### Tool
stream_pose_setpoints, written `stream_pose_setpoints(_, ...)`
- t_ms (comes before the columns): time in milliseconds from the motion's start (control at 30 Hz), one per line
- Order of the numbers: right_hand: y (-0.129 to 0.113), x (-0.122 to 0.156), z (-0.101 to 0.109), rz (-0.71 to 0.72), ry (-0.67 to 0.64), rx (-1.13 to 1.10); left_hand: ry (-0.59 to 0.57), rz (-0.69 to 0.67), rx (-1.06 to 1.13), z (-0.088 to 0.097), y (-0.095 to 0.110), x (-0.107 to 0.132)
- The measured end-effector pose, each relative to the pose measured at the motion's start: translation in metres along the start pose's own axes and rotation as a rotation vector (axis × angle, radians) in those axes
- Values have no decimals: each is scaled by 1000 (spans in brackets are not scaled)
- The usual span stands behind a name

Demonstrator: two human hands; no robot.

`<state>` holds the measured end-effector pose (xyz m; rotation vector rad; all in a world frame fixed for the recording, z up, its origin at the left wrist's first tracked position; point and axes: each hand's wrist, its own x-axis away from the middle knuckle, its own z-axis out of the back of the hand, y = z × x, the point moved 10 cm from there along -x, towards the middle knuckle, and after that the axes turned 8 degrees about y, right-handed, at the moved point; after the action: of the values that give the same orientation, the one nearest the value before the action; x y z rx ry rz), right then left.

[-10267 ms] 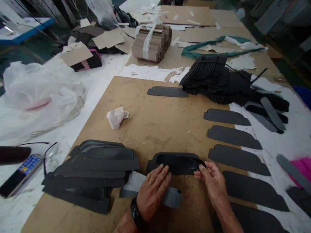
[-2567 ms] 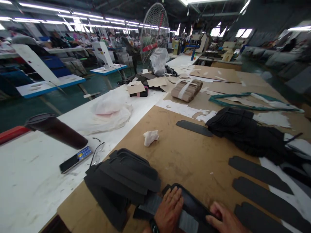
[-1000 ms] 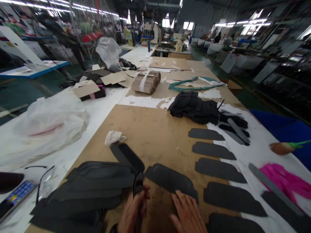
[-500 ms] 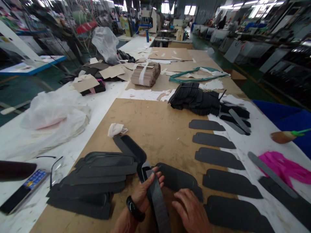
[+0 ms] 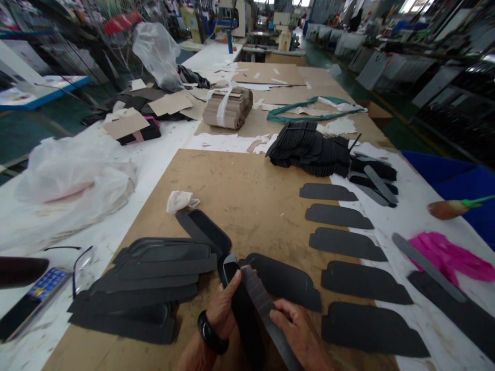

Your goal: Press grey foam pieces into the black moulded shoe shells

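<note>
L hand [image 5: 220,315] clenches black foam strip [image 5: 262,304], R hand [image 5: 296,327] pinching it too; stack of cut foam pieces [image 5: 143,273] just left, on tabletop [image 5: 247,206].

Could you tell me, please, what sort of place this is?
This looks like a factory workshop for cut parts, though the final product is unclear. It shows a long worktable topped with brown board, rows of dark cut pieces, and a strapped bundle of stacked pieces.
</note>
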<state>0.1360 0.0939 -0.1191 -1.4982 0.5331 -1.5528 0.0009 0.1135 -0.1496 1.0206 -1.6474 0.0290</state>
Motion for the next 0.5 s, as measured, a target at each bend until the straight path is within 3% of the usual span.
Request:
stream_pose_setpoints(167,14,12,4,-29,-28,-35,71,-67,-153,17,10,1)
stream_pose_setpoints(300,2,22,-4,-21,-106,-366,130,-83,-247,27,12,-4)
stream_pose_setpoints(400,-29,25,-6,181,-119,-360,119,-68,-291,21,3,-7)
stream_pose_setpoints(500,-61,27,-1,491,22,39,42,-45,-340,4,-13,-2)
